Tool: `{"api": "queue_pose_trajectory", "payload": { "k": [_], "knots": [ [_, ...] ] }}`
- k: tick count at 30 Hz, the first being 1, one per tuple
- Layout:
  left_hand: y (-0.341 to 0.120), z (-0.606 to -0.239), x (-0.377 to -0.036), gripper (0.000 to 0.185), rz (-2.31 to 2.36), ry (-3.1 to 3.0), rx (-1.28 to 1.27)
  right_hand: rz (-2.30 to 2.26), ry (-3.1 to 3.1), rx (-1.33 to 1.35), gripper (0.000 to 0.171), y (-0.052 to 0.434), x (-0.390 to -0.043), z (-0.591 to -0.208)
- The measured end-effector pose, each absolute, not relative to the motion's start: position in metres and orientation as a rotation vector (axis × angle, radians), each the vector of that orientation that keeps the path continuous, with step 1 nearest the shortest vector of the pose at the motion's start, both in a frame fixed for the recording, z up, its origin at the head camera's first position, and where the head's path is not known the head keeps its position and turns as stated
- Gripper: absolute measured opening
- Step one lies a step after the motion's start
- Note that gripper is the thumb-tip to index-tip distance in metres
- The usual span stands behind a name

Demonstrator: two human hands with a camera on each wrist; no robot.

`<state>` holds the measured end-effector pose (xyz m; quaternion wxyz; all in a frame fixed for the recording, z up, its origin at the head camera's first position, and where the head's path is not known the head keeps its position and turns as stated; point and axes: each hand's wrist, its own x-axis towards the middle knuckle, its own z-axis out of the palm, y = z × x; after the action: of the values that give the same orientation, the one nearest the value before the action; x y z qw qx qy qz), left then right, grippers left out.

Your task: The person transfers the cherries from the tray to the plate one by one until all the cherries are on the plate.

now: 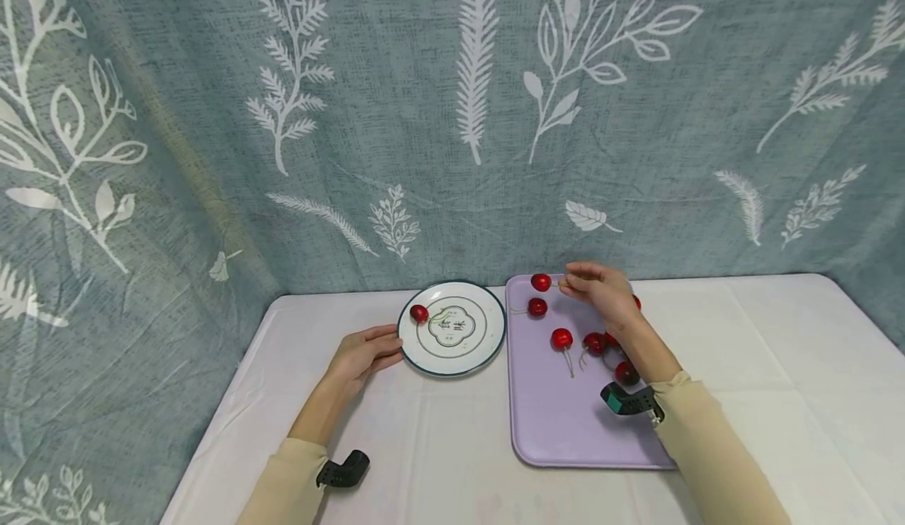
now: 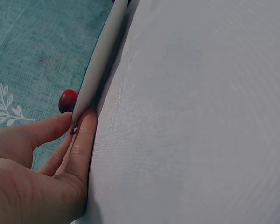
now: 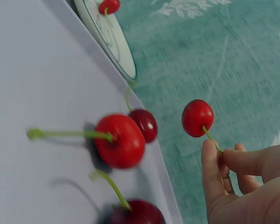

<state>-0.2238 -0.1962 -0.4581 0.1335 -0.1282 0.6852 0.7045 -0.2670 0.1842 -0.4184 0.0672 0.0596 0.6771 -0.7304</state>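
My right hand [image 1: 599, 289] pinches the stem of a cherry [image 1: 540, 281], lifted over the far left corner of the lilac tray [image 1: 558, 423]. My left hand [image 1: 364, 352] lies with straight fingers against the near left rim of the white plate [image 1: 452, 327], which sits just beside the tray's left edge on the white tablecloth [image 1: 763, 368]. One plated cherry [image 1: 419, 313] rests by the plate's left rim. More loose cherries [image 1: 562, 339] lie along the tray's far half, some under my right wrist. A leaf-print curtain [image 1: 424, 116] hangs behind the table's far edge.
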Motion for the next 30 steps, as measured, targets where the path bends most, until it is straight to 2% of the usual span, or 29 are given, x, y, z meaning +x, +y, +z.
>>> {"api": "queue_pose_trajectory", "payload": {
  "k": [14,30],
  "knots": [
    [-0.196,-0.459,-0.225,0.046,2.045,1.985,-0.387,-2.179,2.020,0.123,0.037,0.144,-0.266,-0.437],
    [-0.195,-0.457,-0.224,0.046,2.045,1.997,-0.385,-2.208,1.981,0.018,0.030,0.110,-0.262,-0.441]
  ]
}}
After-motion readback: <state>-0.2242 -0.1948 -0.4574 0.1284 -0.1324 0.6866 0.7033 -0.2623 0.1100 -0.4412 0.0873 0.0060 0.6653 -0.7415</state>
